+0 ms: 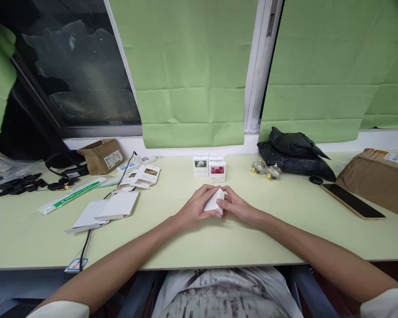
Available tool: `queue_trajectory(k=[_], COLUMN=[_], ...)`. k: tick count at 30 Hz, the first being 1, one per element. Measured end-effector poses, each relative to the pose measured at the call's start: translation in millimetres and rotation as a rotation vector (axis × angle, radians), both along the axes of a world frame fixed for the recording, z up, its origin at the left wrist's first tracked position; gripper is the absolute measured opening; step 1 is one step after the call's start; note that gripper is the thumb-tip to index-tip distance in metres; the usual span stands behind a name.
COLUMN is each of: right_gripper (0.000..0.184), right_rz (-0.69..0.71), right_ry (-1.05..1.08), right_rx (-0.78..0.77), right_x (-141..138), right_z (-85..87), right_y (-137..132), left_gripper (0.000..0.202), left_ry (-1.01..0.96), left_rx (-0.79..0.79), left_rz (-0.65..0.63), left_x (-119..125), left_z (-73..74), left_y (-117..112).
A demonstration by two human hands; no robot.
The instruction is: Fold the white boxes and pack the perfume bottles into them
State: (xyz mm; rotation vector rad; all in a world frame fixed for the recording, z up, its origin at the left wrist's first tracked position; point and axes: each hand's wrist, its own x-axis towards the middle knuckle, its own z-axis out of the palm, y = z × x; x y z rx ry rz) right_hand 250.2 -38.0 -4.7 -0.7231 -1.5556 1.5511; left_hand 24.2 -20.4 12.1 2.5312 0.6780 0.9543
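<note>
Between my two hands is a small white box (213, 203) with faint print on the side facing me. My left hand (198, 204) wraps round its left side, thumb along the bottom edge. At the box's right side, my right hand (236, 205) grips it with thumb and fingers. Just beyond my hands stand several similar white boxes, among them one with a pink flower picture (218, 170) and one with a white flower picture (200, 164). Flattened white cartons (119, 205) lie to the left of my left hand.
On the left are an opened brown carton (101, 157), a green-and-white plastic strip (73, 195) and a black cable (86, 243). Two small glass bottles with gold parts (265, 169), black plastic bags (293, 152), a phone (350, 201) and a large brown package (378, 179) lie on the right.
</note>
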Motion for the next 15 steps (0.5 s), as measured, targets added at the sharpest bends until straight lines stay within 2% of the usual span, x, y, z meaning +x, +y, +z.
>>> queue_trajectory(k=[7,11,15], right_gripper=[0.053,0.047,0.047], right_rz=[-0.055,-0.110,-0.171], right_ry=[-0.033,-0.057,-0.044], right_rx=[0.039,0.112,0.126], right_x=[-2,0,2], right_z=[-6.7,-4.1,1.5], right_y=[4,7,7], left_gripper=[0.069,0.057,0.051], left_ry=[0.055,0.093,0.042], left_rx=[0.124,0.079,0.045], left_rz=[-0.009,0.018,0.007], left_x=[-4,-8,-11], left_z=[-1.3,-2.6,-6.6], left_y=[-1,-2,2])
